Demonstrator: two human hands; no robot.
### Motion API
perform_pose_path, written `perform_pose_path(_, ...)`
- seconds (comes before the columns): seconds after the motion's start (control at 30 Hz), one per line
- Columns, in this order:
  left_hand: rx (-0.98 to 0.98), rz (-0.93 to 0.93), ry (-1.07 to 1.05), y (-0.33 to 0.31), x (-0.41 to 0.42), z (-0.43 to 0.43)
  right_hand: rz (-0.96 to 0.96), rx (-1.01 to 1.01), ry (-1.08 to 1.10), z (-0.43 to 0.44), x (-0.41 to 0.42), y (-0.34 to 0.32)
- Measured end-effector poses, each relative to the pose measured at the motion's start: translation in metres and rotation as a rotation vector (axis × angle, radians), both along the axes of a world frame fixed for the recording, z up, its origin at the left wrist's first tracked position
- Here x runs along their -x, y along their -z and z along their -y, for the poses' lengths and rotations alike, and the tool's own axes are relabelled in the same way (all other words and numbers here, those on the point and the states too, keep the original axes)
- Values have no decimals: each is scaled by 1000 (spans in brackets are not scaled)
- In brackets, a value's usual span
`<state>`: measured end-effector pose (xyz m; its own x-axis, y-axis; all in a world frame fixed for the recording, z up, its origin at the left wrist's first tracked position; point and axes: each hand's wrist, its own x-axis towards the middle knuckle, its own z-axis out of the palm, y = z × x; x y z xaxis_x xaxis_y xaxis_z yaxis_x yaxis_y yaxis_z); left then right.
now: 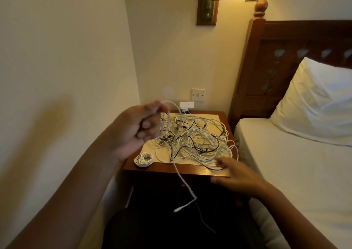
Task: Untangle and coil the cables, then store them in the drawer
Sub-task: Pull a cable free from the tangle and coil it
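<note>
A tangle of white and black cables (194, 138) covers the top of a wooden nightstand (190, 169). My left hand (137, 128) is raised above the nightstand's left side and grips loops of a white cable (172, 105). A white cable end (185, 187) hangs over the front edge with its plug dangling below. My right hand (236, 176) hovers at the front right corner, fingers relaxed, near the outer cable strands; it is blurred. One small coiled white cable (143, 159) lies at the front left corner. The drawer front below is in dark shadow.
A wall runs close along the left. The bed (297, 164) with a white pillow (320, 105) stands right of the nightstand, its wooden headboard behind. A wall switch (198, 94) and a white charger (186, 105) sit behind the cables. A wall lamp hangs above.
</note>
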<state>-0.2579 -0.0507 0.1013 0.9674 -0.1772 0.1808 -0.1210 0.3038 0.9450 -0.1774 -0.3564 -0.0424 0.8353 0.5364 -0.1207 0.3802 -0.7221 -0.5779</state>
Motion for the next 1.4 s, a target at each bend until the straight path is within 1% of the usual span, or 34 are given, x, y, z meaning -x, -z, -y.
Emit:
perform_pose_path(0.07, -64, -66, 93, 6, 1, 14, 70, -284, 9, -27, 12, -45)
perform_pose_path(0.1, -83, -93, 126, 9, 1, 22, 100, -374, -24, -42, 18, -61)
perform_pose_path(0.17, -82, -95, 144, 10, 3, 35, 139, -482, -98, -71, 26, -75)
perform_pose_path(0.27, 36, -19, 34, 0, 3, 36, 110, -596, -75, -94, 28, -59)
perform_pose_path(0.3, 106, 5, -11, -7, 2, 31, 71, -588, -52, -94, 27, -45)
perform_pose_path(0.37, 251, 59, -84, -20, 1, 19, 62, -466, -32, -92, 29, -18)
perform_pose_path(0.4, 293, 85, -117, -25, 0, 14, 71, -381, -55, -91, 33, -5)
perform_pose_path(0.43, 293, 107, -157, -25, -3, 11, 64, -307, -92, -90, 39, 3)
perform_pose_path(0.47, 236, 130, -214, -21, -7, 9, 40, -244, -134, -91, 48, 4)
perform_pose_path(0.5, 113, 159, -289, -14, -10, 10, 8, -198, -180, -93, 57, -1)
perform_pose_path(0.57, -239, 221, -447, 5, -15, 12, -24, -183, -270, -96, 78, -20)
perform_pose_path(0.63, -533, 259, -510, 26, -19, 10, 7, -219, -340, -94, 96, -44)
perform_pose_path(0.67, -639, 254, -495, 34, -20, 8, 59, -247, -363, -92, 102, -58)
perform_pose_path(0.73, -763, 191, -369, 48, -18, 5, 198, -311, -351, -86, 104, -88)
perform_pose_path(0.83, -798, 113, -92, 58, -5, 8, 383, -456, -193, -75, 82, -118)
perform_pose_path(0.9, -706, 78, 14, 56, 8, 12, 463, -491, -82, -68, 58, -124)
perform_pose_path(0.97, -557, 39, 67, 53, 16, 12, 492, -494, -31, -63, 36, -119)
perform_pose_path(1.03, -442, 5, 140, 51, 19, 7, 447, -468, -26, -60, 19, -105)
perform_pose_path(1.1, -312, -25, 168, 47, 19, -1, 383, -411, -5, -57, 8, -83)
perform_pose_path(1.2, 29, -20, 60, 39, 14, -12, 303, -349, 58, -48, 2, -39)
perform_pose_path(1.3, 337, -26, -93, 34, 4, -16, 188, -176, 7, -51, 19, -4)
perform_pose_path(1.37, 420, -21, -166, 35, -5, -8, 110, -92, -88, -61, 44, -2)
perform_pose_path(1.4, 405, -9, -219, 38, -10, -3, 77, -77, -152, -68, 58, -8)
